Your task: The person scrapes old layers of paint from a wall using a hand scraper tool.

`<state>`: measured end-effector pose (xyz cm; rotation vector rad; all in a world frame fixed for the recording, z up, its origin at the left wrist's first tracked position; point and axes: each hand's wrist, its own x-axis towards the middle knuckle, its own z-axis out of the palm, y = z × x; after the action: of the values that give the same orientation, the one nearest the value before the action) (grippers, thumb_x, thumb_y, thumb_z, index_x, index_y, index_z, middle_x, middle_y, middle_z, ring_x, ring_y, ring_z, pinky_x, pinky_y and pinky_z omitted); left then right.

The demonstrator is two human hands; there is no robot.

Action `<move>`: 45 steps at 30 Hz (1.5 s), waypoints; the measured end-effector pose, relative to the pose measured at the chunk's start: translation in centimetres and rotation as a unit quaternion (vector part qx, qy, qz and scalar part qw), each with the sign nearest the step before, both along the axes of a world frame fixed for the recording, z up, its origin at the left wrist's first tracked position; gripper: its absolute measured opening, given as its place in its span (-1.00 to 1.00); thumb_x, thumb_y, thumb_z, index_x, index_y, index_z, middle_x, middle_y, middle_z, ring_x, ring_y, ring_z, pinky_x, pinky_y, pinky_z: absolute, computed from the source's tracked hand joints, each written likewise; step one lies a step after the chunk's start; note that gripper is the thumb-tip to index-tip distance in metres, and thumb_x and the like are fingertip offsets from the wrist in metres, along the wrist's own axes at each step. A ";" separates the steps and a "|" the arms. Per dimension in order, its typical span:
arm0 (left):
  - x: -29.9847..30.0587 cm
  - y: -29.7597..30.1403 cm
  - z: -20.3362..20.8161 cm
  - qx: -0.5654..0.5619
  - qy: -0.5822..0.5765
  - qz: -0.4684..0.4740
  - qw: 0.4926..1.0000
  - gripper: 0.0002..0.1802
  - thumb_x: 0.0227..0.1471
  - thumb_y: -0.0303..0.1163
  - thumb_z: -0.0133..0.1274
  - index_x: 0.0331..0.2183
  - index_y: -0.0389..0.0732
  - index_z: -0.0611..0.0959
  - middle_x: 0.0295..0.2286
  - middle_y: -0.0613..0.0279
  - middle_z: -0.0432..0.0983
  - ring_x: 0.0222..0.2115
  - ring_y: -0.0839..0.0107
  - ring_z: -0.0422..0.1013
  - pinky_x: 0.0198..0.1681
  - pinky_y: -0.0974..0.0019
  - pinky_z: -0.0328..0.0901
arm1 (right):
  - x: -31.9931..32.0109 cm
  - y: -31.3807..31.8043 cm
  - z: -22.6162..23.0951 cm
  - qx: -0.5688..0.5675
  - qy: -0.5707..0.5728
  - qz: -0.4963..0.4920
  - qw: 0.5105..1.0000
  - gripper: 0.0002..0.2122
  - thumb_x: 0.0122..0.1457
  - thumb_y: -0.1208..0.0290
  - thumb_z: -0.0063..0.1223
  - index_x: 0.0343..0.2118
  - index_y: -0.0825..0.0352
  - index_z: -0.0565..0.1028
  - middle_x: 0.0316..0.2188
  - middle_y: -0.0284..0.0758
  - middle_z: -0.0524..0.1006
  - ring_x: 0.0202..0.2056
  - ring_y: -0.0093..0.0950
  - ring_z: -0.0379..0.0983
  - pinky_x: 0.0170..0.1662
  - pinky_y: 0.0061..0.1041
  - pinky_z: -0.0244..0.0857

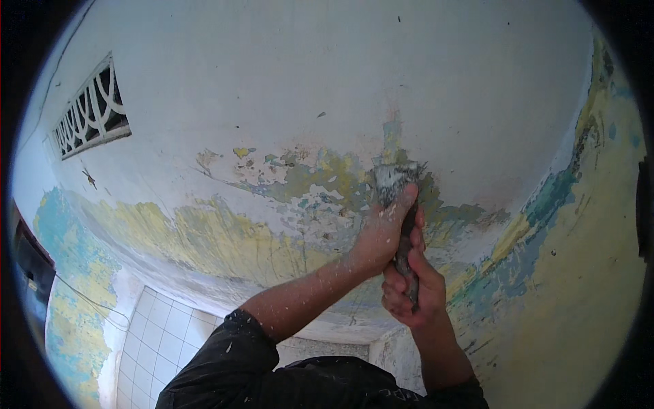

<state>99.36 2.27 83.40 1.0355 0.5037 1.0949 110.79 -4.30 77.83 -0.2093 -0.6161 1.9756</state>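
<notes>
A wide-bladed scraper point(394, 178) is held in both my hands, its blade up against the wall point(293, 75). White dust and paint cover much of the blade. My left hand point(385, 235) is closed around the scraper's upper part, with the thumb up along the base of the blade. Lower down, my right hand point(419, 290) wraps the dark handle, whose end shows below the fingers. Around the blade the white paint has come away in ragged patches, baring yellow, green and blue layers point(340, 167). Pale flecks speckle my left forearm.
A white vent grille point(94, 109) is set in the wall at upper left. On the right, another wall point(572, 286) meets it at a corner with blue-green paint. White tiles point(160, 324) lie at lower left, near a hanging cable point(92, 300) and a dark opening.
</notes>
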 end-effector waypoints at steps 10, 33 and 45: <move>-1.8 2.2 5.4 0.083 0.001 0.043 0.996 -0.44 0.19 0.11 -0.07 -0.46 -0.25 0.55 -0.63 0.24 0.45 -0.57 0.39 0.43 -0.44 0.30 0.34 | -1.6 2.9 5.9 0.111 -0.055 0.006 0.992 -0.60 0.36 0.10 -0.22 0.20 -0.52 0.13 -0.56 -0.33 0.36 -0.80 -0.59 0.09 -0.76 -0.64 0.05; 1.4 0.3 -1.0 0.022 -0.016 0.000 1.000 -0.44 0.17 0.13 -0.04 -0.50 -0.22 0.53 -0.66 0.27 0.41 -0.63 0.47 0.37 -0.50 0.36 0.30 | 1.0 -0.8 1.5 0.035 -0.045 -0.028 0.998 -0.56 0.31 0.13 -0.11 0.21 -0.35 0.13 -0.57 -0.34 0.37 -0.82 -0.55 0.12 -0.78 -0.60 0.05; 1.1 -0.2 0.1 0.024 -0.017 0.017 0.999 -0.46 0.18 0.10 -0.03 -0.51 -0.21 0.54 -0.62 0.30 0.42 -0.59 0.49 0.36 -0.50 0.36 0.28 | 0.3 -1.7 2.7 0.087 -0.074 -0.058 0.992 -0.58 0.33 0.17 -0.14 0.22 -0.31 0.14 -0.58 -0.32 0.41 -0.84 -0.56 0.11 -0.81 -0.61 0.04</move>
<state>100.42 2.10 83.49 1.0524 0.4709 1.1569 111.06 -5.98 80.49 -0.2802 -0.8486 1.7942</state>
